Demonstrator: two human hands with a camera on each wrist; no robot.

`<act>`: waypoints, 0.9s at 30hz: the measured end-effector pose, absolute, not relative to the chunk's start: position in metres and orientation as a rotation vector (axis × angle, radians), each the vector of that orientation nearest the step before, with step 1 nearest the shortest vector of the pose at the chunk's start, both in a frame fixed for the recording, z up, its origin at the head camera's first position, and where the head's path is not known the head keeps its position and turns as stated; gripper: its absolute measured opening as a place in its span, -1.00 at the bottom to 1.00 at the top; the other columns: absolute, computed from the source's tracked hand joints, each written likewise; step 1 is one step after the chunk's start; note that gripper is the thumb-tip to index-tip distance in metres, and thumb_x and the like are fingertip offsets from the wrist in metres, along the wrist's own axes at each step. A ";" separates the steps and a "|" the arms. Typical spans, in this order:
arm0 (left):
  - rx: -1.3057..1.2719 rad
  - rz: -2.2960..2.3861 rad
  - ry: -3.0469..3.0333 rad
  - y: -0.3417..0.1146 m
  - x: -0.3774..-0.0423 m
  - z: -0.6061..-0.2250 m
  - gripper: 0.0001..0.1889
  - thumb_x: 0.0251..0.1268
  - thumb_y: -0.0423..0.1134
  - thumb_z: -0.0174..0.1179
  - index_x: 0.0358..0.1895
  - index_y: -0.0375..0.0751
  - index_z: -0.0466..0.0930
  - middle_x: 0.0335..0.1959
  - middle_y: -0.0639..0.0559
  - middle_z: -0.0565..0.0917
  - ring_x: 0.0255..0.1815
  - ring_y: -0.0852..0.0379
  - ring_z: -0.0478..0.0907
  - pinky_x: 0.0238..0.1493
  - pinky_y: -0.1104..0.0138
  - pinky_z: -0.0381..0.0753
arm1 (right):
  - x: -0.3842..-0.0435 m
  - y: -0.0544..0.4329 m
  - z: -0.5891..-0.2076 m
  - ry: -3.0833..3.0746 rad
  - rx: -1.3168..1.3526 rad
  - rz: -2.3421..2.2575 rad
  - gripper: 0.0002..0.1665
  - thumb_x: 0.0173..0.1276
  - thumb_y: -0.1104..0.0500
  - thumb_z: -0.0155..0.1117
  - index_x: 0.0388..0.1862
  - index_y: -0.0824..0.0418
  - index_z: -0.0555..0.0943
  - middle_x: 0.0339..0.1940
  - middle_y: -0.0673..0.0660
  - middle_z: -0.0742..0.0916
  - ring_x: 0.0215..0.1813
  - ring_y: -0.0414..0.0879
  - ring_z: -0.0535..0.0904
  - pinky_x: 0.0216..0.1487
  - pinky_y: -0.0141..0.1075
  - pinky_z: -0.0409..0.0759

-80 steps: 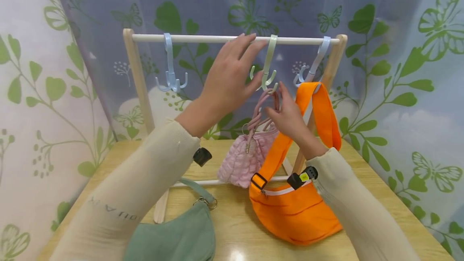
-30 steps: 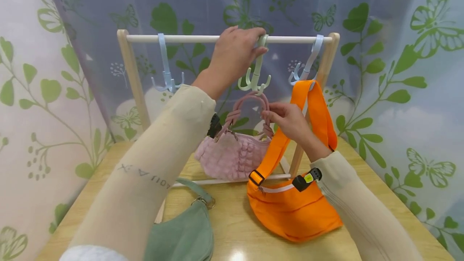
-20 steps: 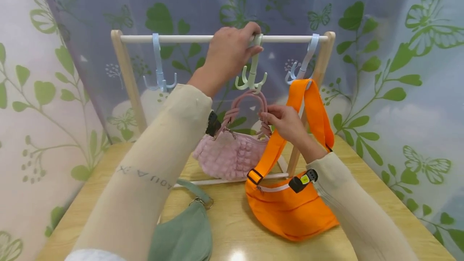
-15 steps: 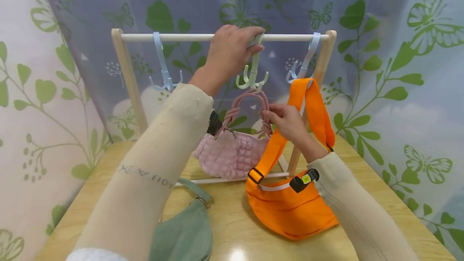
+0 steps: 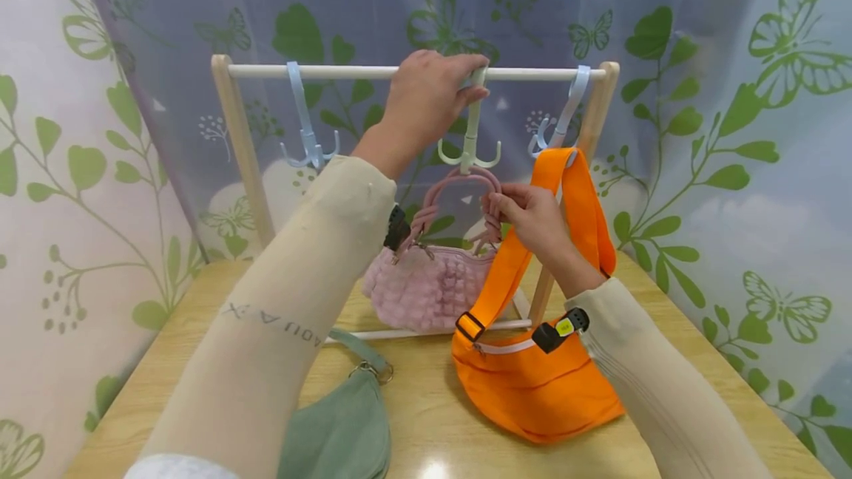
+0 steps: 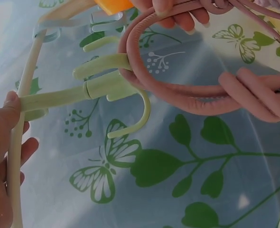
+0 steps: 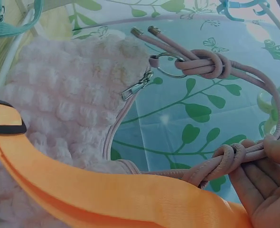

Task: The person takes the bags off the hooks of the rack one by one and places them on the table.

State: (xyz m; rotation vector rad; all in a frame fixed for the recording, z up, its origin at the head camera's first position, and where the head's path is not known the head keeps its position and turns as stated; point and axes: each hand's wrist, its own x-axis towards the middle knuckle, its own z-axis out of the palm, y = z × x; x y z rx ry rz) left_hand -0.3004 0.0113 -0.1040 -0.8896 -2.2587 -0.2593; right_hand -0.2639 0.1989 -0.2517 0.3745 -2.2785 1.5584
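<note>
At the rail's middle, my left hand grips the top of a pale green multi-prong hook, its thumb pressing the hook's end in the left wrist view. A pink puffy handbag hangs from a front prong by its looped handle. My right hand pinches the right side of that handle just above the knot; the right wrist view shows thumb and fingers around the cord. The bag hangs broadside, above the table. Part of its right end is behind the orange strap.
An orange crossbody bag hangs from the right blue hook, its strap passing close to my right hand. A blue hook is at left. A green bag lies on the wooden table, partly under my left sleeve.
My left hand has risen onto the hook's top. My right hand has dropped from beside the prong to the handle's side. The pink bag has turned broadside, and the green hook has turned slightly.
</note>
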 end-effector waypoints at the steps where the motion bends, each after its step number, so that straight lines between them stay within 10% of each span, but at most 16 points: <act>1: -0.893 -0.257 -2.261 0.012 -0.300 -0.104 -0.51 0.40 0.08 0.09 0.31 0.02 0.49 -0.05 0.08 0.73 -0.04 0.01 0.60 0.26 0.23 0.38 | -0.263 0.199 -0.251 -2.271 0.375 1.566 -0.68 0.47 0.21 0.12 -0.10 0.50 0.60 -0.10 0.38 0.71 -0.23 -0.07 0.69 -0.14 -0.39 0.66; 27: -0.855 -0.317 -2.276 0.012 -0.294 -0.103 -0.48 0.32 0.12 0.15 0.25 -0.05 0.53 0.03 0.09 0.69 -0.06 0.05 0.62 0.20 0.22 0.44 | -0.247 0.194 -0.228 -2.208 0.461 1.602 -0.62 0.49 0.20 0.11 0.06 0.50 0.57 -0.13 0.37 0.71 -0.25 -0.07 0.70 -0.17 -0.32 0.69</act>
